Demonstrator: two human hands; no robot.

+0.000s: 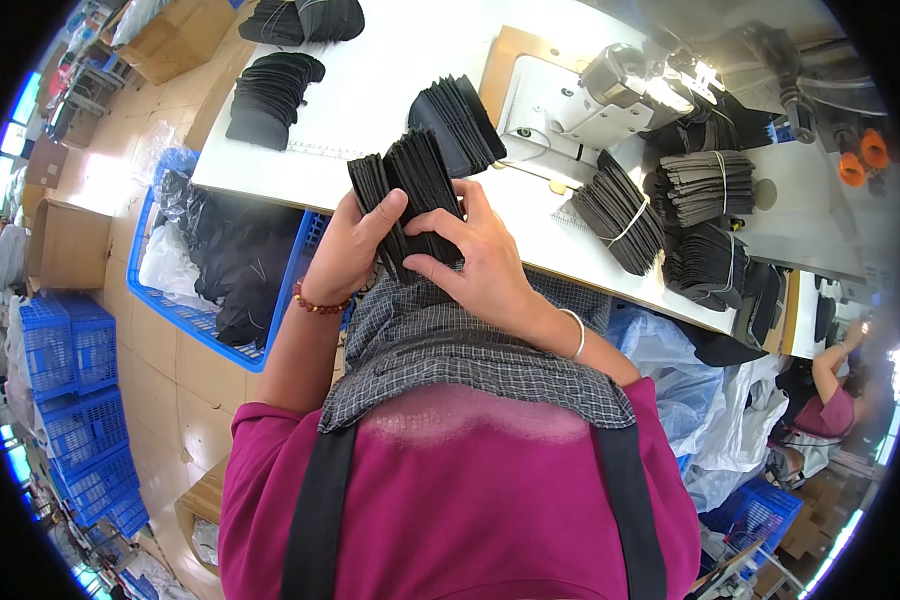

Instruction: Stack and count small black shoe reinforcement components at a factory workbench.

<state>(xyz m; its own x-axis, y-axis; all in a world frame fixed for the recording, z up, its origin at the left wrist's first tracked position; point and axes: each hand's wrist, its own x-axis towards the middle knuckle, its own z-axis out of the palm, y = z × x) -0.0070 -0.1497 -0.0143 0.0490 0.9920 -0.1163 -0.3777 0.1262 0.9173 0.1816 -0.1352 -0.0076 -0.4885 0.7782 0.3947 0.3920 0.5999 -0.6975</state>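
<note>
Two thick stacks of black fabric pieces are held side by side above the table's near edge. My left hand (345,245) grips the left fabric stack (368,178), its thumb pressed along the side. Closed around the right fabric stack (420,165) is my right hand (485,265), fingers bent over its lower part. Just beyond them another black fabric stack (458,125) lies on the white table (370,90). The undersides of the held stacks and some of my fingers are hidden.
A sewing machine (580,105) stands at the back right. Tied black bundles (620,215) lie beside it; another fabric stack (270,100) sits far left. A blue crate (200,325) with black pieces is left of me. A co-worker (830,400) sits at far right.
</note>
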